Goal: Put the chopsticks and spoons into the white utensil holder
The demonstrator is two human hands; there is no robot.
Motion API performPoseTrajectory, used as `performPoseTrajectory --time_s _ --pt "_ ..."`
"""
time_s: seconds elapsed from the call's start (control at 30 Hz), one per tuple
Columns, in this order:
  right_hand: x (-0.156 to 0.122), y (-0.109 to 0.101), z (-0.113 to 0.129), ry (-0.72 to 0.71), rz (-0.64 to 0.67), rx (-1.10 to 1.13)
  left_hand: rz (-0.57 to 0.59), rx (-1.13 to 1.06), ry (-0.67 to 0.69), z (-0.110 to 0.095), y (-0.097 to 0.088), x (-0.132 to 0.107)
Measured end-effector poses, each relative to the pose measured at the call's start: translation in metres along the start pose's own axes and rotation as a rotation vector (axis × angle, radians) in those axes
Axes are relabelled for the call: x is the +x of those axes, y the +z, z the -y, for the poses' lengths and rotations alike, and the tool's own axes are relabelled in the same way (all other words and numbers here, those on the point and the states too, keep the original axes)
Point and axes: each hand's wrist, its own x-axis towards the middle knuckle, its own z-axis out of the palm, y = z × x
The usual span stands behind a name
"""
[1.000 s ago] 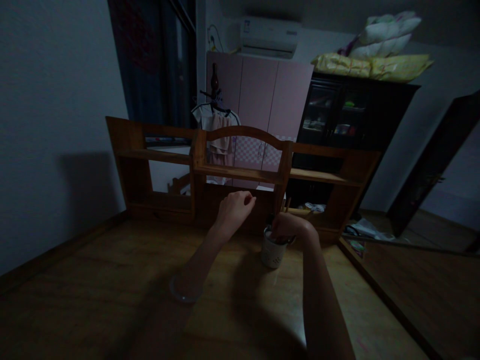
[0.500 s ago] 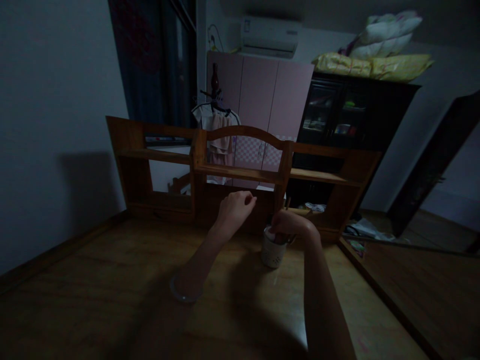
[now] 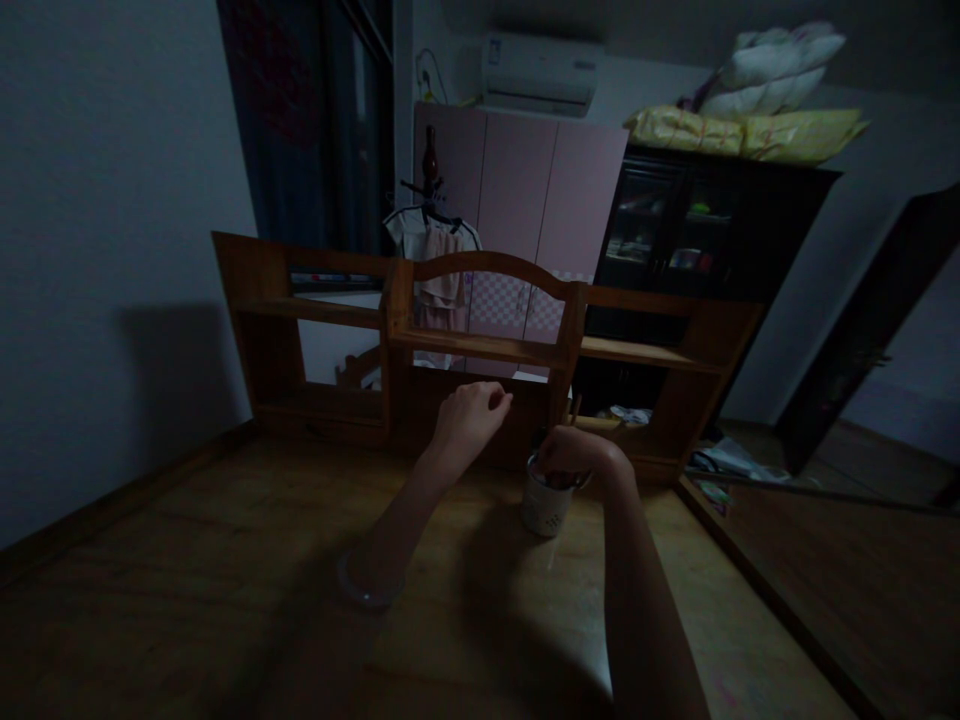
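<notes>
Shifted slightly leftward since the earlier frame, our right hand (image 3: 566,450) dips into the cup (image 3: 541,510) in front of the wooden shelf (image 3: 480,347), fingertips hidden, so we cannot tell its grip; our left hand (image 3: 469,415), curled closed before the shelf's middle, might better steady the cup

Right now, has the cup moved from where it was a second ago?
No, not visibly. Against the shelf, the cup stands in the same spot on the table.
</notes>
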Motion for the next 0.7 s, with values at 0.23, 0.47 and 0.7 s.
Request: performPoseTrajectory --time_s 0.23,0.47,0.7 --pt "-0.001 -0.001 0.002 0.012 -0.048 -0.02 -0.009 -0.001 0.004 0.001 0.001 0.001" --pt "-0.025 -0.017 0.005 -0.023 -0.315 0.035 -0.02 -0.018 0.021 0.001 0.001 0.0" --pt "-0.102 -0.044 0.059 -0.502 -0.822 0.556 -0.057 0.017 -0.047 -0.002 -0.001 -0.001"
